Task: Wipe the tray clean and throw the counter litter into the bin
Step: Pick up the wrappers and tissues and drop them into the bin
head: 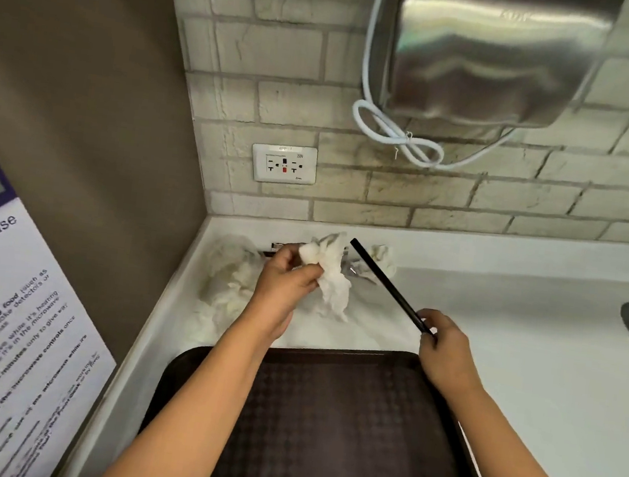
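A: Head view: what's nearest?
B: The tray (339,439) at 6 o'clock on the desk (553,347).
A: The hands?
B: Left hand (283,286), fingers clamped on a tissue (330,276); right hand (446,349) at 3 o'clock pinches a black straw (382,282).
A: Beyond?
B: More tissues (229,275) at 11 o'clock, by the wall.

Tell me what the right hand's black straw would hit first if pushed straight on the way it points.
Probably the crumpled wrapper by the backsplash, just past the black straw tip; the right hand aims there, though depth is unclear.
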A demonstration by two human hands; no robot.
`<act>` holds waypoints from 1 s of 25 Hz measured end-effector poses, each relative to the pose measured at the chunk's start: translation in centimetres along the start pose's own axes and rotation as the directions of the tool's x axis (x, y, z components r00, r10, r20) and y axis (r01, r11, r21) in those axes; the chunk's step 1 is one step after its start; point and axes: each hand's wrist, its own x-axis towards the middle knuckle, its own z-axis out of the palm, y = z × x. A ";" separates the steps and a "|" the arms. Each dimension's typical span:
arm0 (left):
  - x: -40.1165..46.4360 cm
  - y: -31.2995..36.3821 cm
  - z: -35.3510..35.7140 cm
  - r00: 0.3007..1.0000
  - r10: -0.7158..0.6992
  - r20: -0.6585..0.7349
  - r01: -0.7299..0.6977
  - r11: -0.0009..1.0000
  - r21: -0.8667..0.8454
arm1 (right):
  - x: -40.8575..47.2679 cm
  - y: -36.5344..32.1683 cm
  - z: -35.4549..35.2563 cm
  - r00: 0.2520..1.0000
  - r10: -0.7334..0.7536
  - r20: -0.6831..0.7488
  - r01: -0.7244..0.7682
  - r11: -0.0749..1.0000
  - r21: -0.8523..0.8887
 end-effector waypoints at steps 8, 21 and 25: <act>-8.7 2.5 5.1 0.981 -0.007 0.193 0.036 0.989 -0.143 | -10.8 0.6 -5.7 0.976 0.136 -0.171 -0.114 0.985 0.132; -24.9 -3.7 13.7 0.987 -0.040 0.158 0.078 0.968 -0.239 | -24.5 8.7 -15.9 0.954 0.107 -0.279 -0.024 0.957 0.288; -33.3 -10.9 17.2 0.977 -0.109 0.181 0.116 0.993 -0.032 | -31.7 15.2 -19.5 0.946 0.120 -0.300 -0.022 0.951 0.309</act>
